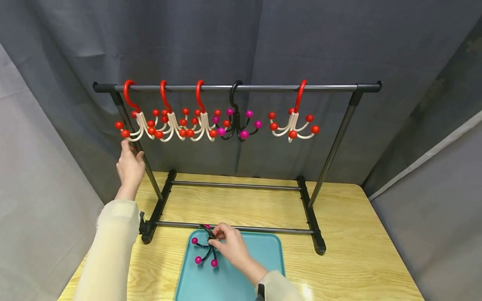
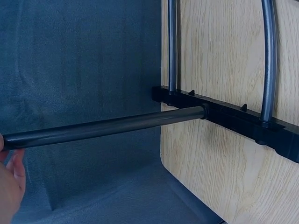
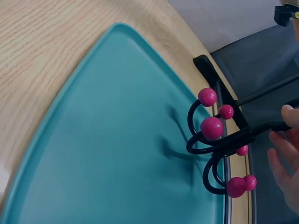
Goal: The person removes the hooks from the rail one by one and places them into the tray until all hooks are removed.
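Observation:
A black multi-hook hanger with magenta ball tips [image 1: 205, 250] is lifted just above a teal tray [image 1: 263, 255]. My right hand [image 1: 217, 236] pinches it by its black stem. In the right wrist view the hanger [image 3: 212, 140] casts a shadow on the tray [image 3: 117, 140], and my fingers [image 3: 282, 161] show at the right edge. My left hand [image 1: 132, 152] grips the left upright post [image 1: 148, 171] of a black clothes rack. The left wrist view shows that post [image 2: 103, 127] with my left hand [image 2: 11, 179] at the lower left.
From the rack's top bar [image 1: 263, 88] hang three red-and-white hook hangers [image 1: 169, 123] on the left, one black-and-magenta hanger [image 1: 237, 121] in the middle and one red-and-white hanger [image 1: 293, 123] on the right. The rack stands on a wooden table [image 1: 357, 251], with grey curtains behind.

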`<state>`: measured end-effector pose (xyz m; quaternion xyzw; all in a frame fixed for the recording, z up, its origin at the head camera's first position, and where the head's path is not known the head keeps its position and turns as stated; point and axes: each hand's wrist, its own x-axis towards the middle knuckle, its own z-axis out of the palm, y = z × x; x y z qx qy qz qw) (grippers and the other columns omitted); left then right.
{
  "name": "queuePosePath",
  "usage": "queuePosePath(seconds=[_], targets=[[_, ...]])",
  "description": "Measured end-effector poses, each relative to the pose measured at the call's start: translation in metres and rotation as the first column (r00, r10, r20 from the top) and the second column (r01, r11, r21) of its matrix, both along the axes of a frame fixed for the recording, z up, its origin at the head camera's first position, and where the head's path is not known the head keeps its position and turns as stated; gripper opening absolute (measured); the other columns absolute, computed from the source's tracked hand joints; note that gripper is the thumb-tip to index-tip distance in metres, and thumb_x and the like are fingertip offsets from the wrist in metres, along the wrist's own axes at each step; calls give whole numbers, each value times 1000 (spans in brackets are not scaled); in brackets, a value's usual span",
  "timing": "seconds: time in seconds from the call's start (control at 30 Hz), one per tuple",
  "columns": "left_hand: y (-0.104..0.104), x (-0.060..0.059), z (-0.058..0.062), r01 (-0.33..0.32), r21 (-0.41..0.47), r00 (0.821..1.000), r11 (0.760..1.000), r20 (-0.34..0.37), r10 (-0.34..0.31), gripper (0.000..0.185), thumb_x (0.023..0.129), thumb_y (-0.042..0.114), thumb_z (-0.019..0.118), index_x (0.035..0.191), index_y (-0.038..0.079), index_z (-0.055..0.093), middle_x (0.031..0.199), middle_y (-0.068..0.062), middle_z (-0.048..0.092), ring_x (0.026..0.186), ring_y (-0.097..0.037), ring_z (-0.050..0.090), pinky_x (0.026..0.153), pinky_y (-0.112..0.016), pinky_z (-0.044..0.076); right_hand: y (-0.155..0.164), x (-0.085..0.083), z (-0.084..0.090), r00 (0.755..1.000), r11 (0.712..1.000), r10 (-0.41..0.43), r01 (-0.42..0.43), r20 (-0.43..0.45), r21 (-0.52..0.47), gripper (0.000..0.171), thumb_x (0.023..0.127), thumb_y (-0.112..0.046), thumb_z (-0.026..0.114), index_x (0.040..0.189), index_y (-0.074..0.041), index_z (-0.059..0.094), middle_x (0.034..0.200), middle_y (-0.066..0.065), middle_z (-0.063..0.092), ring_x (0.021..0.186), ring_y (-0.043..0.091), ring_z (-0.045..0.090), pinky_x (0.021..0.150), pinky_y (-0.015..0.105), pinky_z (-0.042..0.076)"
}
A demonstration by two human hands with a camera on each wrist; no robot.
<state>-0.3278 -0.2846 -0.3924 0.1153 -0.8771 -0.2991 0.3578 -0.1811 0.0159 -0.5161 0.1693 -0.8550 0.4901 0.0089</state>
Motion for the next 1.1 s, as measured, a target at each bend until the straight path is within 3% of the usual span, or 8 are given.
queuePosePath(seconds=[0.57,0.7,0.93,1.1], targets=[[0,-2,-2,-15,11,1000,1000,6,15,39,90,14,53,124,13,35,105,-13,57,88,-43,55,73,-57,37,-22,-6,-19,1000,1000,4,-4,-2,-4,18,76,-15,73,84,-17,56,84,-8,58,80,5,60,72,23,52],[2,-2,-2,-13,11,1000,1000,2,13,38,90,14,54,123,12,36,104,-14,57,88,-44,55,73,-57,37,-23,-5,-21,1000,1000,12,-12,8,-9,19,75,-14,73,85,-15,57,84,-7,58,80,10,61,73,27,52],[1,-1,-3,-14,13,1000,1000,-19,15,37,89,14,55,122,12,37,102,-14,57,86,-45,55,71,-57,37,-16,-5,-15,998,998,60,-59,30,-34,22,76,-21,73,94,-16,61,90,-7,61,86,14,62,75,26,51],[1,-2,-4,-14,8,1000,1000,-11,14,39,89,14,54,124,14,36,103,-14,56,86,-45,55,70,-58,37,-1,-7,3,997,996,72,-73,-23,-59,24,79,-24,70,99,-14,61,94,-2,64,88,15,63,78,27,51]])
